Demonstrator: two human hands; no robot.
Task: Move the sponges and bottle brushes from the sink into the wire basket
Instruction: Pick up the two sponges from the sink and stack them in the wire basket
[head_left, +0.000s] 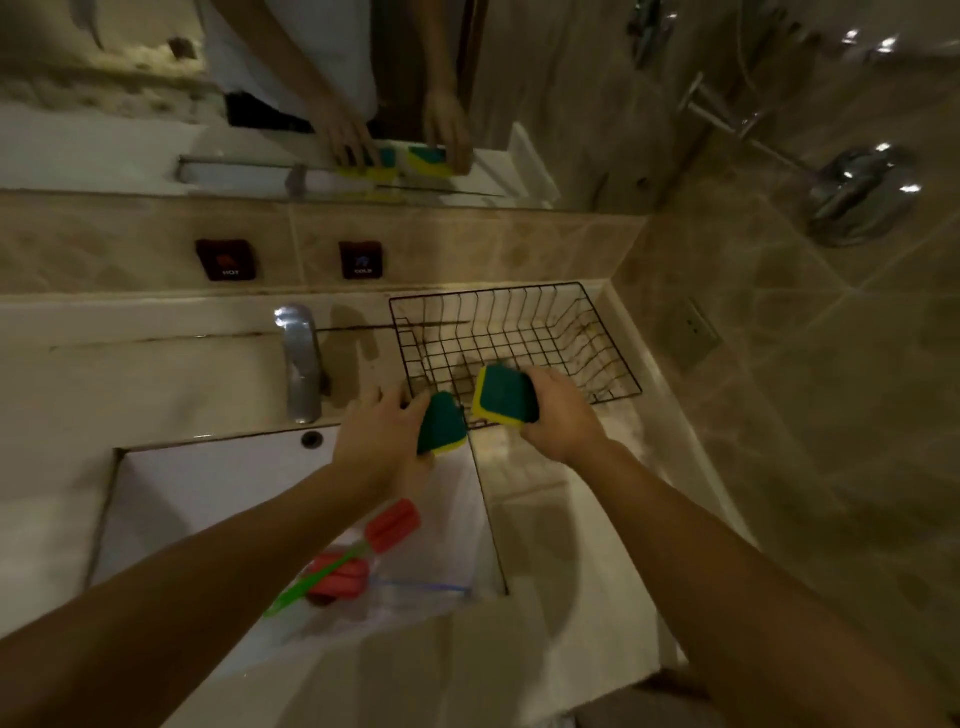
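Note:
My left hand (382, 434) grips a green-and-yellow sponge (440, 425) just outside the near left corner of the black wire basket (608, 345). My right hand (558, 415) holds a second green-and-yellow sponge (506, 395) above the basket's near rim. The basket stands on the counter to the right of the sink and looks bare inside. Down in the white sink (208, 483) lie two bottle brushes with red foam heads: one (392, 525) with a green handle, the other (340, 577) partly under it. My left forearm covers part of the sink.
A chrome tap (301, 364) rises behind the sink, left of the basket. A clear plastic bag (415, 592) with a blue strip lies in the sink by the brushes. A mirror (130, 145) runs along the back wall; tiled wall with a socket (696, 332) stands close on the right.

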